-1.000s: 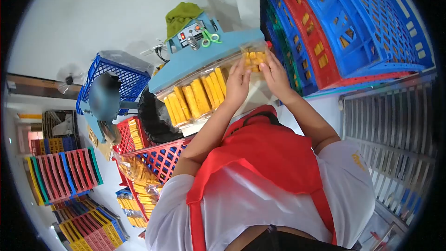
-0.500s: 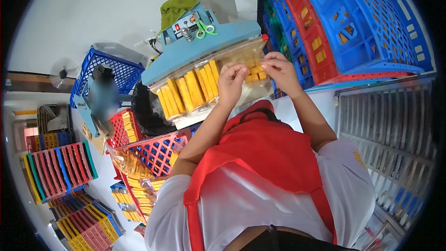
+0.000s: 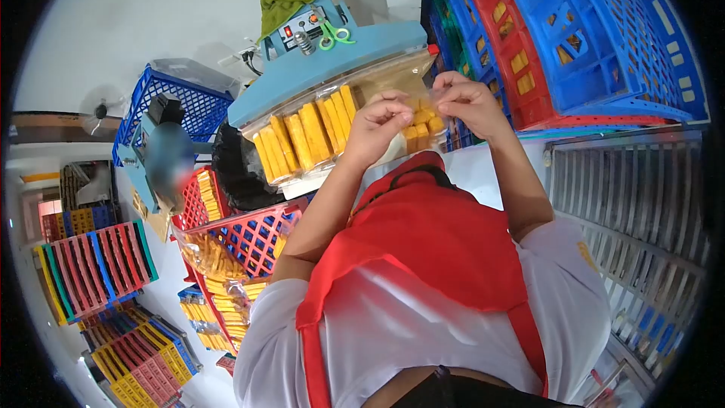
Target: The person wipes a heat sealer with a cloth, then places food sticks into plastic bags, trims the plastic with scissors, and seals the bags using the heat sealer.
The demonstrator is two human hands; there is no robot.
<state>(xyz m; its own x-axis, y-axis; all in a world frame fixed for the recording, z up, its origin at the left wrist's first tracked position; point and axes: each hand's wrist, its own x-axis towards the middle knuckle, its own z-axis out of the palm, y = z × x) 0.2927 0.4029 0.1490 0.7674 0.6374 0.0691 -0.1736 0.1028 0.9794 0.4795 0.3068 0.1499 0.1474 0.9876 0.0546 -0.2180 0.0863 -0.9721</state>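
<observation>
My left hand (image 3: 380, 127) pinches one side of the top edge of a clear plastic bag. My right hand (image 3: 470, 106) pinches the other side of the same edge. Inside this bag of yellow sticks (image 3: 421, 136), the sticks show mostly by their ends, just below my fingers. To the left of my hands, several filled bags of yellow sticks (image 3: 307, 136) lie side by side along the front of a blue sealing machine (image 3: 340, 62).
Green-handled scissors (image 3: 332, 36) and a green cloth (image 3: 289, 4) rest on the machine. Blue crates (image 3: 581, 68) and a red crate (image 3: 521, 68) are stacked at right. A red basket (image 3: 249, 245) with bagged sticks stands at lower left, beyond a black bag (image 3: 234, 170).
Both hands have moved a little away from the sealing machine with the bag between them, the right hand also shifting right. The row of filled bags stays in place.
</observation>
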